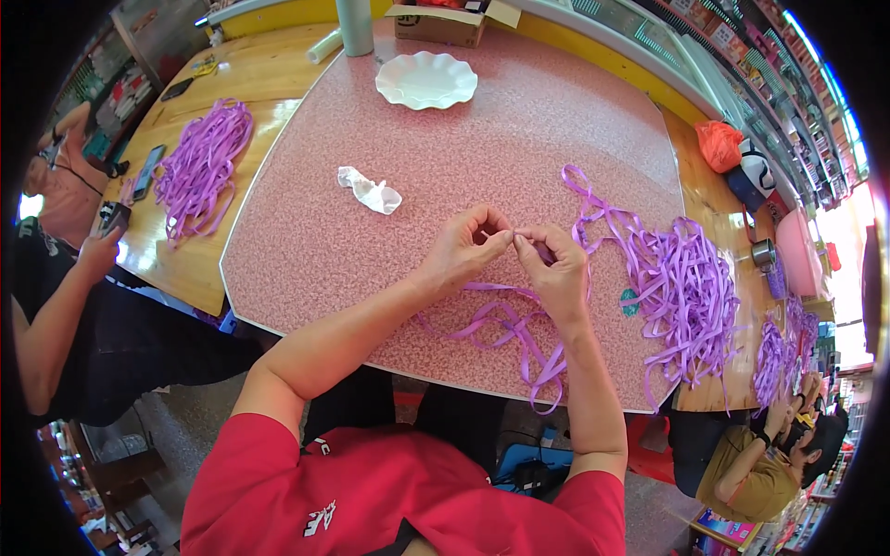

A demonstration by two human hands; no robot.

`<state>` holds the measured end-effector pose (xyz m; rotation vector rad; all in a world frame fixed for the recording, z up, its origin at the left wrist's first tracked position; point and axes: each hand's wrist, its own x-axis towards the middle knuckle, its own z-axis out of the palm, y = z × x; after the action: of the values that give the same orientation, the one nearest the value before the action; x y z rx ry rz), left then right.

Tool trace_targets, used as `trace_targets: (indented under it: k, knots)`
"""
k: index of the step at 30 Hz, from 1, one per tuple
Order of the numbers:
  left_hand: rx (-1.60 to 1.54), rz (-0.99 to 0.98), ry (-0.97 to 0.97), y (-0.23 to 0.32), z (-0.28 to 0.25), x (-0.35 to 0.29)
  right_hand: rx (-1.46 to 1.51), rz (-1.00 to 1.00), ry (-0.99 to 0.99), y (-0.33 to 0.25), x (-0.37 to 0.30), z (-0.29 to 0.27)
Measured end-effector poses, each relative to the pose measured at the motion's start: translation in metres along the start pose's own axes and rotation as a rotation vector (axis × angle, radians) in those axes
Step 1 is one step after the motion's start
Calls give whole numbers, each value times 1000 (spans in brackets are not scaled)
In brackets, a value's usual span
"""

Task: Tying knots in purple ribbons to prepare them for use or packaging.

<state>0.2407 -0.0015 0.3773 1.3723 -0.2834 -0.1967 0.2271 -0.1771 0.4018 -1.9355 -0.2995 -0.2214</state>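
Note:
My left hand (468, 248) and my right hand (556, 273) meet over the table, thumb and finger pinched on each, fingertips touching. A bit of purple shows inside my right hand's curled fingers, part of the purple ribbon (484, 320) that loops below the hands and hangs over the near edge. What the left fingertips pinch is too small to make out. More ribbon leads from behind my right hand to a large tangled pile of purple ribbon (686, 287) on the right. A small teal piece (629, 301) lies at that pile's left edge.
On the pink speckled table (315, 250) lie a crumpled white tissue (371, 191) and a white scalloped plate (426, 81). A green-grey cylinder (354, 26) and a cardboard box (440, 26) stand at the back. Another ribbon pile (206, 167) lies left, beside a person holding a phone (115, 218).

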Motion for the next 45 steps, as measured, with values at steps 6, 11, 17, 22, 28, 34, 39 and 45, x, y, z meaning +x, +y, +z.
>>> trace_targets:
  k: [6,11,17,22,28,34,39,45]
  knots:
    - [-102,-8,11,0,1,2,-154,-146,-14,1,3,-3]
    - [-24,-44,38,1,-7,1,82,42,9,15,2,3]
    - [913,613,72,24,-3,2,9,43,6,8,4,-6]
    - [1224,751,-79,29,-6,2,-64,-29,-125,10,8,-12]
    - [1269,714,-333,48,-28,-10,-116,-182,-267,-3,5,-10]
    - [1120,581,-503,64,-37,-32,-58,-428,-349,-3,-1,-6]
    - [996,477,-535,73,-48,-47,-64,-440,-482,-17,-6,-3]
    - [697,325,-464,60,-50,-41,62,-453,-269,-50,-9,4]
